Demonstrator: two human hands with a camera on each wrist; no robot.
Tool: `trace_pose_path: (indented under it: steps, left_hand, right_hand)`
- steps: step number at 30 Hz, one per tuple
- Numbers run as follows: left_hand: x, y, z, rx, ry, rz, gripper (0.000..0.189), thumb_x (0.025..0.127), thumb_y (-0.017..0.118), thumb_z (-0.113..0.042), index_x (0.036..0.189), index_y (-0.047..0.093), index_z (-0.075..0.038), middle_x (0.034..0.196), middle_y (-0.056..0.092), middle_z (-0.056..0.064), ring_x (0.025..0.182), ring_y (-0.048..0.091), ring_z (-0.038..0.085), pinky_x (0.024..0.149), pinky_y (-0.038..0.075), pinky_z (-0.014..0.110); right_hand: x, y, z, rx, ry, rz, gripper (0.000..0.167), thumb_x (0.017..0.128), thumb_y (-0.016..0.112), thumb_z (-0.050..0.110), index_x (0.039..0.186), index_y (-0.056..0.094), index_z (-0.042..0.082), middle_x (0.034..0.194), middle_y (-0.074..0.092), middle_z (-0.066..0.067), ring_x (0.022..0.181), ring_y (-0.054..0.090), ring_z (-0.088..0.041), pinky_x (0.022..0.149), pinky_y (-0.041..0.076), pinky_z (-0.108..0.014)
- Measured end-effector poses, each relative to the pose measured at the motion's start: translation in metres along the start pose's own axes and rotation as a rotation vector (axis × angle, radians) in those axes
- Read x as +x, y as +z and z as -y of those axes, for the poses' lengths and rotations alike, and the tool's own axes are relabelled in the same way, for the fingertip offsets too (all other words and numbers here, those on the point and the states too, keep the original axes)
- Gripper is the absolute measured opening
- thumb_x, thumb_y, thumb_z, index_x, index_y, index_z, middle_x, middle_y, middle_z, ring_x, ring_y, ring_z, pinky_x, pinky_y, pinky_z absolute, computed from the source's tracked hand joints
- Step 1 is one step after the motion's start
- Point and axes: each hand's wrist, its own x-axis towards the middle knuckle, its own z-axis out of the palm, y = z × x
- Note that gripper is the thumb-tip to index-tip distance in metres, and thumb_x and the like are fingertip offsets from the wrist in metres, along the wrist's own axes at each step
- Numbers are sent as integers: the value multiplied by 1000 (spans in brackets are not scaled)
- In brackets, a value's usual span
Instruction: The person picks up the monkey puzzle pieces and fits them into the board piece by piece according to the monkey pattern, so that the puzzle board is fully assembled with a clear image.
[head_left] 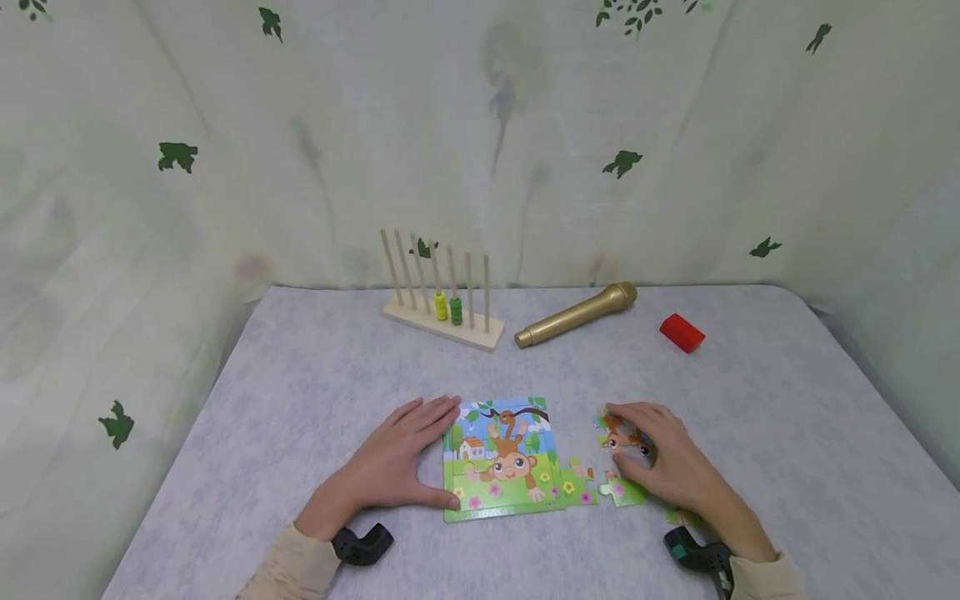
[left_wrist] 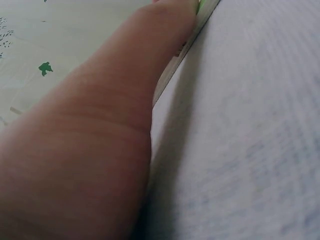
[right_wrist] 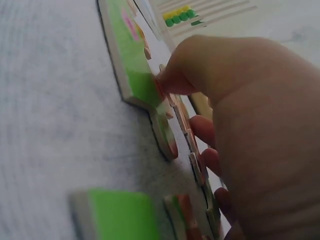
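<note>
A jigsaw puzzle board with a monkey picture lies in the middle of the table. My left hand rests at its left side, thumb by the lower corner and straight fingers along the upper edge. My right hand holds puzzle pieces with a monkey face between thumb and fingers, flat on the table. The palm hides part of them. Just below the right thumb lies a green puzzle piece. Another flowered piece sits at the board's right edge.
Behind the board stand a wooden peg abacus with yellow and green beads, a gold microphone and a red block. One more puzzle piece lies partly under the right wrist. A patterned cloth hangs behind the table.
</note>
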Motion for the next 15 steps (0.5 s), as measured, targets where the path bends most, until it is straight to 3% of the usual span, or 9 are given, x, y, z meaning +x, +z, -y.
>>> trace_pose_path:
  steps: [3, 10, 15]
  left_hand:
    - [0, 0, 0, -5, 3, -4, 124, 72, 59, -92, 163, 30, -13, 172, 22, -4, 159, 20, 15, 130, 15, 43]
    - [0, -1, 0, 7, -1, -11, 124, 72, 60, -93, 163, 31, -13, 172, 23, -5, 158, 21, 16, 130, 16, 43]
    - [-1, -1, -1, -4, -10, 0, 125, 72, 60, -93, 164, 30, -14, 172, 22, -5, 158, 20, 15, 131, 15, 43]
  right_hand:
    - [-1, 0, 0, -6, -1, -5, 61, 87, 83, 16, 144, 59, 14, 136, 65, 0, 127, 52, -26, 99, 46, -56]
    - [1, 0, 0, 7, -5, -49, 63, 86, 87, 22, 143, 61, 12, 130, 68, 3, 119, 56, -18, 93, 52, -30]
    - [2, 0, 1, 25, 34, -63, 63, 86, 87, 27, 142, 62, 14, 131, 67, 3, 120, 56, -16, 94, 51, -24]
